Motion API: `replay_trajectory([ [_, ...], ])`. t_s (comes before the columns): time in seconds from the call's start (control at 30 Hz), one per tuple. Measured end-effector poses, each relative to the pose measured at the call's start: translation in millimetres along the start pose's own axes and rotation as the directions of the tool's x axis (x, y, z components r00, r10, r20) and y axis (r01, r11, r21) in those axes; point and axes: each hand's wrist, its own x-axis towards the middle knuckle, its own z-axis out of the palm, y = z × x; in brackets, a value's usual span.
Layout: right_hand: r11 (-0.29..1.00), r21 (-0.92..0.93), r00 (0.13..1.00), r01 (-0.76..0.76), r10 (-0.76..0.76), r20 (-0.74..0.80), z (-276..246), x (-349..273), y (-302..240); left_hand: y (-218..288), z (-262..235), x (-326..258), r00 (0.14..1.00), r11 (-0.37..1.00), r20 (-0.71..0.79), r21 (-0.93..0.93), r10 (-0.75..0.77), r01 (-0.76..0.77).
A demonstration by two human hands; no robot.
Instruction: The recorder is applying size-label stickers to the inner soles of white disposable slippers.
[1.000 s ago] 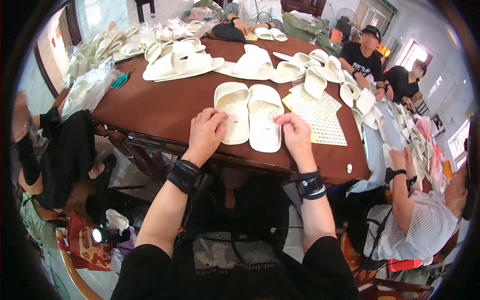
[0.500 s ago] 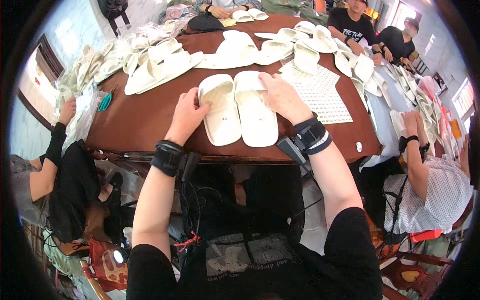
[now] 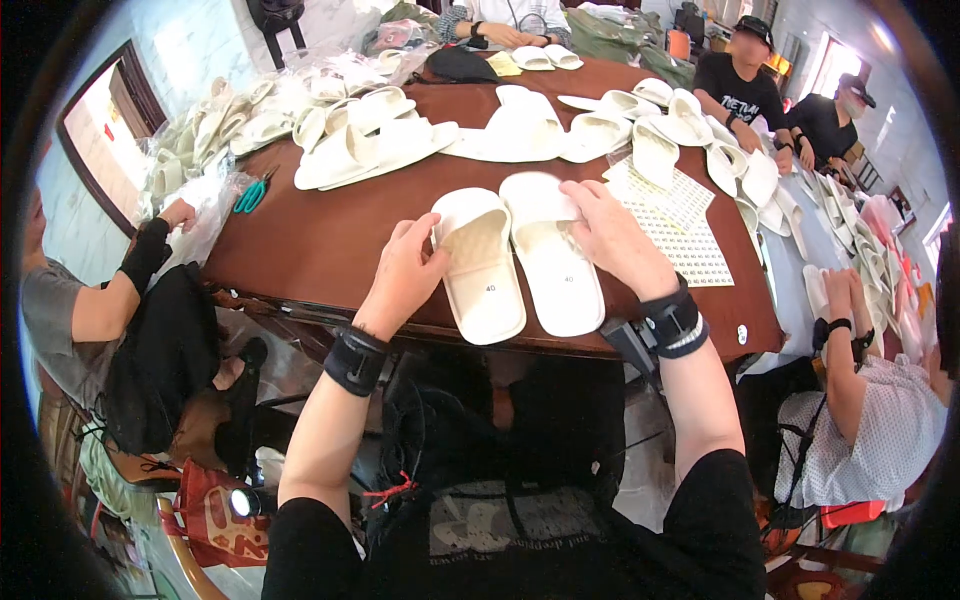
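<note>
A pair of cream-white slide slippers lies side by side near the front edge of the brown table, toes away from me, small dark marks on the insoles. My left hand (image 3: 405, 275) grips the outer side of the left slipper (image 3: 485, 300), with its thumb by the strap opening. Fingers of my right hand (image 3: 618, 238) rest over the strap of the right slipper (image 3: 562, 290), and the thumb reaches toward its opening. Both hands are closed on the slippers. Just beyond my right hand, sheets of small printed stickers (image 3: 700, 255) are spread on the table.
More white slippers (image 3: 375, 150) stand in a row across the table (image 3: 290, 245) and pile up at the left with clear plastic bags. Teal-handled scissors (image 3: 252, 195) lie at the left edge. Co-workers sit at left, right and across; a black cap (image 3: 460, 66) lies far back.
The view has shifted, so the whole scene sits lower and further right. Both slippers now point slightly left, and my hands remain on them.
</note>
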Motion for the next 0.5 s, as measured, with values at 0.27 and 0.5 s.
replay_trajectory([
  [0.27,1.000,0.010,0.986,0.019,-0.021,0.167,-8.2,3.9,-57.3,-75.1,-35.9,10.8,0.942,0.932,-0.230,0.323,0.243,-0.162],
  [0.5,0.994,-0.010,0.925,0.111,-0.099,0.366,26.9,11.5,-46.6,-63.4,-20.7,10.9,0.900,0.850,-0.203,0.458,0.387,-0.262],
])
